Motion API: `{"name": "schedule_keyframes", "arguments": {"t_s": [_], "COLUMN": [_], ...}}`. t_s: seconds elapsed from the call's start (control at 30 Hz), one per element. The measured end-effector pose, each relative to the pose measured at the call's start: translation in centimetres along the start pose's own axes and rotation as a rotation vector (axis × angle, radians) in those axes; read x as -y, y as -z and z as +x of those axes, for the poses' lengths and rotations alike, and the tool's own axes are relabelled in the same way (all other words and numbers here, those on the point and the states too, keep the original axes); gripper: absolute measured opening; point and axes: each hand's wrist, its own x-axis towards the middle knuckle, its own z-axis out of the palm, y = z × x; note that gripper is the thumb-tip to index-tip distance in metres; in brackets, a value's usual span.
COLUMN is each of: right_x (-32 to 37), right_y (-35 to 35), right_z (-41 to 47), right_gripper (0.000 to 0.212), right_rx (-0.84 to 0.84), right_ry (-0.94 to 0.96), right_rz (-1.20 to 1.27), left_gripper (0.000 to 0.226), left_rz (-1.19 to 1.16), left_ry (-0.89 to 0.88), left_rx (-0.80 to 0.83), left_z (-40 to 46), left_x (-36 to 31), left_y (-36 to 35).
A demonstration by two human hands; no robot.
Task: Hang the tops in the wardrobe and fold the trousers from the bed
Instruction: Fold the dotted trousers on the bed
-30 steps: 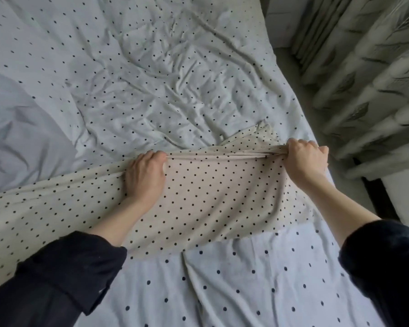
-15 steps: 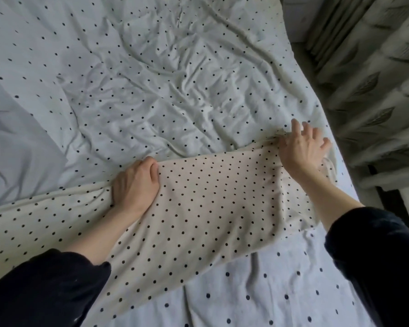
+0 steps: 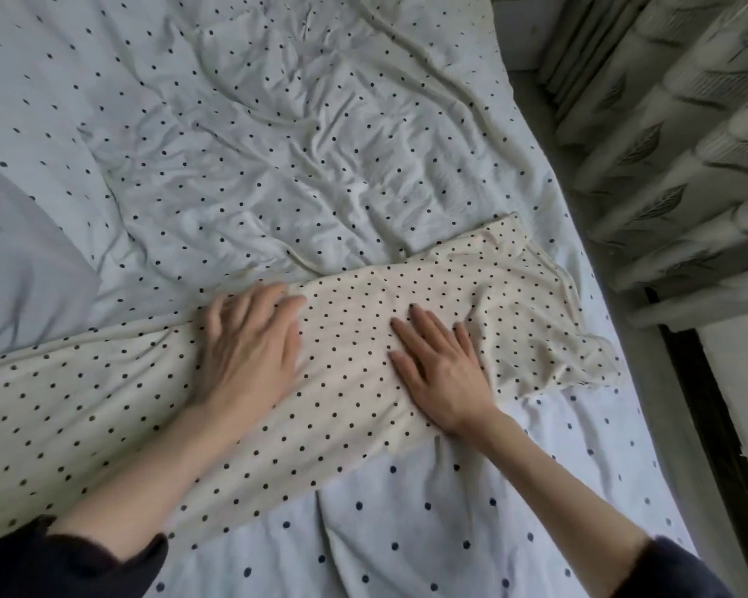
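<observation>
Cream trousers with black dots [image 3: 346,347] lie stretched across the bed from the left edge of view to the right side, folded lengthwise into a long band. My left hand [image 3: 247,347] rests flat on the fabric near its upper edge, fingers spread and slightly blurred. My right hand [image 3: 441,364] lies flat on the trousers further right, fingers straight. The waist end [image 3: 536,304] bunches in wrinkles beside the right hand.
A white duvet with small black dots [image 3: 277,135] covers the bed, rumpled in the middle. A plain grey pillow or sheet [image 3: 22,261] sits at the left. Leaf-patterned curtains [image 3: 683,135] hang past the bed's right edge, with a narrow floor gap [image 3: 549,135] between.
Both hands let go of the trousers' upper edge. The right hand moved left and down onto the fabric. Both now lie flat on it.
</observation>
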Motion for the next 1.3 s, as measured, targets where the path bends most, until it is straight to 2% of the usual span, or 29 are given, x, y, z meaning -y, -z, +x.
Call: {"name": "schedule_keyframes", "arguments": {"t_s": [0.07, 0.17, 0.27, 0.4, 0.7, 0.83, 0.97, 1.17, 1.3], "right_x": [-3.1, -8.3, -11.5, -10.2, 1.0, 7.3, 14.0, 24.7, 31.5], "right_y": [0.6, 1.9, 2.9, 3.5, 0.2, -1.3, -3.3, -6.5, -9.1], "right_z": [0.3, -0.1, -1.5, -2.7, -6.1, -7.3, -8.0, -9.3, -10.4], "right_gripper": [0.050, 0.054, 0.056, 0.051, 0.049, 0.051, 0.065, 0.061, 0.061], "right_rx": [-0.007, 0.046, 0.042, -0.027, -0.057, -0.082, 0.003, 0.026, 0.054], "right_ry": [-0.075, -0.233, -0.409, -0.506, -0.226, -0.113, -0.047, 0.136, 0.174], "right_rz": [-0.073, -0.217, -0.330, -0.305, 0.011, -0.058, -0.074, -0.144, -0.180], "left_gripper": [0.051, 0.051, 0.052, 0.052, 0.060, 0.062, 0.051, 0.050, 0.057], "left_rz": [0.027, 0.066, 0.107, 0.118, 0.194, 0.229, 0.150, 0.143, 0.270], "left_ry": [-0.036, 0.049, 0.088, 0.116, 0.121, 0.167, 0.267, 0.397, 0.353], "left_rx": [0.179, 0.356, 0.418, 0.420, 0.271, 0.249, 0.306, 0.315, 0.208], "left_z": [-1.2, -1.3, -0.8, -2.0, -8.7, -11.9, -15.6, -22.7, -26.1], "left_x": [-1.0, -0.3, 0.1, -0.4, 2.2, 6.2, 11.1, 19.8, 25.4], "left_y": [0.3, -0.2, -0.6, -0.4, 1.6, 3.9, 5.5, 7.5, 9.4]}}
